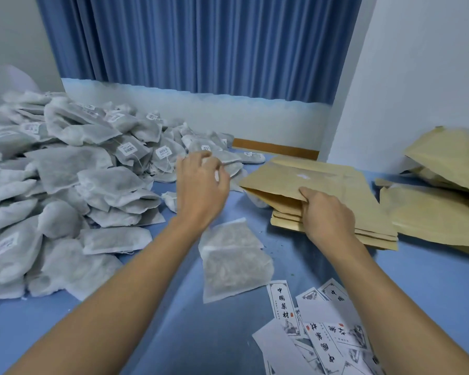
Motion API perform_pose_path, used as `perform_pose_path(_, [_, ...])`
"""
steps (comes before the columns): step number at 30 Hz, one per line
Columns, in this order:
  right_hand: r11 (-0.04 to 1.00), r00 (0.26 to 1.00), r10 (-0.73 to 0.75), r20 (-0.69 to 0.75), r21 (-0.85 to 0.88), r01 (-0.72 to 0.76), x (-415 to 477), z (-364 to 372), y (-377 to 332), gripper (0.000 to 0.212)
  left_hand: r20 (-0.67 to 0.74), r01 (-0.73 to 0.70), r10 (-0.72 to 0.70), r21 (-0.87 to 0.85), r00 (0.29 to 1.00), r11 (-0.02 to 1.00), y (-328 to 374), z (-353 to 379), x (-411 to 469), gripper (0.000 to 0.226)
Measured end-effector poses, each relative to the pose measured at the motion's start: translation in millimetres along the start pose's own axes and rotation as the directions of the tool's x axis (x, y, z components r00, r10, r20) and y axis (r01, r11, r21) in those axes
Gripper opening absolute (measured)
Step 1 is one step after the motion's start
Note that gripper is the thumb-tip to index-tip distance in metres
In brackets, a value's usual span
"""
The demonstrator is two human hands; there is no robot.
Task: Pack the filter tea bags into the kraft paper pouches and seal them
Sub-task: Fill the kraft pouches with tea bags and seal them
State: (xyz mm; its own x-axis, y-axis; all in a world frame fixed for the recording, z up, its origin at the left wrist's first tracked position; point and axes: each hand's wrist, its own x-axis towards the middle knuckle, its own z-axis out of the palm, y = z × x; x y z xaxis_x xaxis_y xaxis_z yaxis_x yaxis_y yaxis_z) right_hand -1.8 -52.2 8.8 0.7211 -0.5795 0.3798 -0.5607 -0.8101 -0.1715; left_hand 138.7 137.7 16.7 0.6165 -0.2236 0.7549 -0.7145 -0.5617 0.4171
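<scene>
A big heap of white filter tea bags [65, 171] covers the left of the blue table [173, 334]. My left hand [201, 182] reaches over the heap's right end. Its fingers are loosely curled just above a tea bag [232, 162], with no clear grip on it. A stack of flat kraft paper pouches [336, 185] lies at centre right. My right hand [326, 215] pinches the near edge of the top pouch, thumb on top, so its mouth gapes toward the left. Two tea bags [233, 258] lie overlapped between my forearms.
Printed paper labels [317, 328] are scattered at the near right. More kraft pouches [444, 163] are piled at the far right against the white wall. A blue curtain hangs behind the table.
</scene>
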Motion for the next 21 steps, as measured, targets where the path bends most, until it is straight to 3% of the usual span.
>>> perform_pose_path(2, [1.0,0.999,0.012,0.034,0.008,-0.013,5,-2,1,0.047,-0.015,0.032,-0.028,0.36,0.999,0.932,-33,-21,27,0.025])
perform_pose_path(4, [0.999,0.997,0.031,0.069,0.006,-0.032,10,-4,1,0.046,-0.009,0.247,-0.29,0.548,0.957,0.799,-76,-45,49,0.046])
perform_pose_path(6, [0.999,0.993,0.048,0.105,-0.007,-0.048,13,-5,1,0.044,0.046,0.535,-0.648,0.522,0.76,0.664,-107,-56,46,0.064])
perform_pose_path(7, [0.999,0.992,0.054,0.118,-0.007,-0.054,14,-5,0,0.044,0.085,0.596,-0.744,0.541,0.663,0.593,-117,-53,35,0.066])
perform_pose_path(8, [0.998,0.99,0.06,0.124,-0.005,-0.06,15,-4,-1,0.043,0.103,0.575,-0.765,0.597,0.635,0.559,-123,-45,20,0.064])
perform_pose_path(11, [0.998,0.99,0.057,0.132,-0.009,-0.056,17,-4,-2,0.038,0.123,0.473,-0.698,0.651,0.706,0.594,-115,-26,-3,0.059])
perform_pose_path(15, [0.998,0.987,0.057,0.148,-0.02,-0.055,13,0,-6,0.035,0.236,0.465,-0.658,0.542,0.715,0.7,-87,-17,-3,0.06])
perform_pose_path(19, [0.998,0.987,0.059,0.152,-0.022,-0.057,11,3,-11,0.038,0.389,0.319,-0.363,0.173,0.847,0.932,-14,5,-30,0.046])
perform_pose_path(21, [0.999,0.988,0.051,0.147,-0.026,-0.048,10,5,-10,0.039,0.326,0.219,-0.214,0.02,0.921,0.975,5,12,-38,0.044])
